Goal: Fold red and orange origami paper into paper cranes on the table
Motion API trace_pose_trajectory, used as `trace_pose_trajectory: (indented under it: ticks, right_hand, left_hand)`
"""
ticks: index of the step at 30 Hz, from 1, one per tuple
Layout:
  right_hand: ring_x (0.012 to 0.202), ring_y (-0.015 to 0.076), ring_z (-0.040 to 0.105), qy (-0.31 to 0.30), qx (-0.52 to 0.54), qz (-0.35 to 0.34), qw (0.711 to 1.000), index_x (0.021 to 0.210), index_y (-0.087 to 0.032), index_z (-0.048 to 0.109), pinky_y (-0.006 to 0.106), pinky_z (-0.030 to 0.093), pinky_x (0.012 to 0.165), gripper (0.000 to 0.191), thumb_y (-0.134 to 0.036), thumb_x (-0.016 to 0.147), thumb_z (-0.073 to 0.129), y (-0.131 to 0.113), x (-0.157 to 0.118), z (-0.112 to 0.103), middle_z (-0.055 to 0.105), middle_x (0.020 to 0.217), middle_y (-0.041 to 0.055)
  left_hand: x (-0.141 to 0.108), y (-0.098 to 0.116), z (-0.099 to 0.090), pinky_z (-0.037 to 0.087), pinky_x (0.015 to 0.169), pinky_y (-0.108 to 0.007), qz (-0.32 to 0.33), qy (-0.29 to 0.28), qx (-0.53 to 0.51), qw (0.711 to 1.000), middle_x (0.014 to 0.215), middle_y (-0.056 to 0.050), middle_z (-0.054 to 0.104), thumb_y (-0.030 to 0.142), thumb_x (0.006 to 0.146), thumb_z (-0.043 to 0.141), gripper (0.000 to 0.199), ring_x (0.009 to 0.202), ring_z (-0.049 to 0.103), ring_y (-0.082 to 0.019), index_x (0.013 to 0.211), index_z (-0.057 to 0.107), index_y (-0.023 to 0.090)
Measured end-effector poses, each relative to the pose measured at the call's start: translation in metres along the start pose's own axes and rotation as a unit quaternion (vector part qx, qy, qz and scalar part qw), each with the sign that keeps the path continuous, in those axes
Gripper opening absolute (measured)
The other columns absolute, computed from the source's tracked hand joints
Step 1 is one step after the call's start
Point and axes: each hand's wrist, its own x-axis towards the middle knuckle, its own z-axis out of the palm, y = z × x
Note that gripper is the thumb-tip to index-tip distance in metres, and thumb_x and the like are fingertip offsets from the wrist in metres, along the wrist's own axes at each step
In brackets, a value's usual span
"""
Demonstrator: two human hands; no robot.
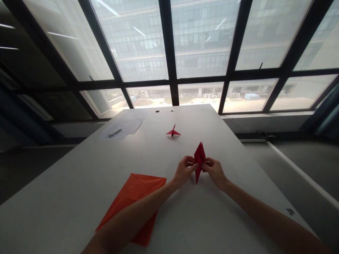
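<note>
A red folded paper piece (200, 154), long and pointed at both ends, stands between my hands just above the table. Its upper end splits into two close points. My left hand (184, 169) pinches its left side, thumb across the front. From the right, my right hand (215, 173) grips the other side with thumb and fingertips. Farther back on the table sits a red origami crane (173, 132) with its wings spread. An orange paper stack (143, 188) lies to the left, partly hidden beneath my left forearm.
White sheets of paper (134, 124) lie at the table's far left, with a pale marker-like object (114, 132) on them. A small dark item (290, 211) lies near the right edge of the white table (87, 183). Windows (201, 42) rise behind it.
</note>
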Motion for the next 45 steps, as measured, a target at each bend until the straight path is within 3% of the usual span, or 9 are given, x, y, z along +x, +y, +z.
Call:
trace_pose_trajectory:
  ticks: [3, 10, 18, 24, 29, 33, 37, 41, 45]
  right_hand:
    - [0.07, 0.0199, 0.066, 0.0, 0.021, 0.014, 1.0, 0.086, -0.014, 0.068, 0.031, 0.054, 0.064, 0.04, -0.045, 0.065, 0.082, 0.001, 0.0, 0.001, 0.072, 0.079, 0.0078]
    - [0.08, 0.0224, 0.068, -0.024, 0.074, 0.011, 0.997, 0.095, -0.014, 0.071, 0.038, 0.058, 0.075, 0.043, -0.044, 0.066, 0.082, 0.003, -0.001, 0.002, 0.072, 0.093, 0.0089]
    - [0.077, 0.0219, 0.068, -0.004, 0.051, -0.001, 0.999, 0.084, -0.015, 0.07, 0.036, 0.059, 0.07, 0.04, -0.048, 0.065, 0.082, 0.006, 0.001, 0.001, 0.073, 0.085, 0.0069]
    - [0.075, 0.0221, 0.067, -0.001, 0.029, -0.017, 0.999, 0.077, -0.016, 0.069, 0.038, 0.058, 0.072, 0.04, -0.051, 0.062, 0.082, 0.006, 0.002, 0.002, 0.072, 0.08, 0.0059]
    - [0.064, 0.0186, 0.063, 0.017, -0.013, -0.031, 0.999, 0.073, -0.016, 0.066, 0.033, 0.055, 0.063, 0.042, -0.053, 0.062, 0.081, 0.008, 0.004, 0.0, 0.068, 0.071, 0.0048]
    - [0.059, 0.0156, 0.058, 0.03, -0.027, -0.047, 0.998, 0.068, -0.017, 0.061, 0.029, 0.051, 0.057, 0.04, -0.051, 0.063, 0.081, 0.008, 0.005, -0.002, 0.062, 0.063, 0.0012]
    - [0.06, 0.0158, 0.058, 0.022, -0.028, -0.056, 0.998, 0.075, -0.018, 0.062, 0.028, 0.05, 0.056, 0.04, -0.051, 0.063, 0.081, 0.005, 0.006, -0.001, 0.064, 0.066, 0.0012]
    - [0.077, 0.0226, 0.065, -0.005, -0.01, -0.064, 0.998, 0.089, -0.016, 0.068, 0.035, 0.055, 0.07, 0.042, -0.05, 0.066, 0.079, 0.004, 0.005, 0.001, 0.071, 0.084, 0.0074]
    - [0.078, 0.0237, 0.066, 0.02, 0.014, -0.056, 0.998, 0.084, -0.016, 0.069, 0.038, 0.056, 0.074, 0.037, -0.047, 0.067, 0.079, 0.006, 0.006, 0.0, 0.072, 0.083, 0.0072]
  left_hand:
    - [-0.004, 0.001, 0.002, 0.054, 0.068, -0.027, 0.038, 0.022, 0.047, 0.998, 0.098, -0.007, 0.067, 0.038, 0.073, 0.078, 0.037, 0.085, 0.067, -0.019, 0.099, 0.06, 0.018]
    - [-0.006, 0.002, 0.001, 0.052, 0.065, -0.026, 0.04, 0.027, 0.086, 0.995, 0.092, -0.007, 0.071, 0.039, 0.079, 0.072, 0.027, 0.079, 0.067, -0.019, 0.094, 0.065, 0.017]
    - [-0.002, -0.008, -0.002, 0.052, 0.064, -0.026, 0.039, 0.022, 0.085, 0.995, 0.081, -0.005, 0.069, 0.034, 0.076, 0.074, 0.023, 0.071, 0.064, -0.016, 0.087, 0.067, 0.015]
    - [-0.002, -0.007, -0.001, 0.052, 0.068, -0.024, 0.078, 0.037, 0.109, 0.99, 0.099, -0.007, 0.063, 0.03, 0.075, 0.073, 0.016, 0.081, 0.062, -0.015, 0.082, 0.068, 0.016]
    - [-0.004, -0.004, 0.0, 0.05, 0.069, -0.025, 0.085, 0.036, 0.126, 0.988, 0.083, -0.004, 0.064, 0.029, 0.077, 0.072, 0.013, 0.075, 0.06, -0.015, 0.082, 0.067, 0.017]
    - [-0.006, -0.003, 0.001, 0.05, 0.068, -0.025, 0.098, 0.035, 0.162, 0.981, 0.084, -0.004, 0.064, 0.028, 0.08, 0.069, 0.011, 0.076, 0.06, -0.015, 0.083, 0.067, 0.018]
    - [-0.006, -0.002, 0.002, 0.049, 0.061, -0.022, 0.09, 0.015, 0.141, 0.986, 0.091, -0.005, 0.063, 0.029, 0.08, 0.069, 0.012, 0.075, 0.06, -0.014, 0.086, 0.067, 0.018]
    - [-0.003, -0.004, 0.002, 0.049, 0.061, -0.021, 0.07, -0.02, 0.122, 0.99, 0.098, -0.007, 0.061, 0.03, 0.077, 0.072, 0.017, 0.076, 0.061, -0.013, 0.086, 0.068, 0.016]
    - [-0.002, -0.008, 0.001, 0.05, 0.059, -0.022, 0.006, -0.053, 0.095, 0.994, 0.088, -0.006, 0.064, 0.035, 0.078, 0.073, 0.026, 0.071, 0.062, -0.013, 0.093, 0.063, 0.016]
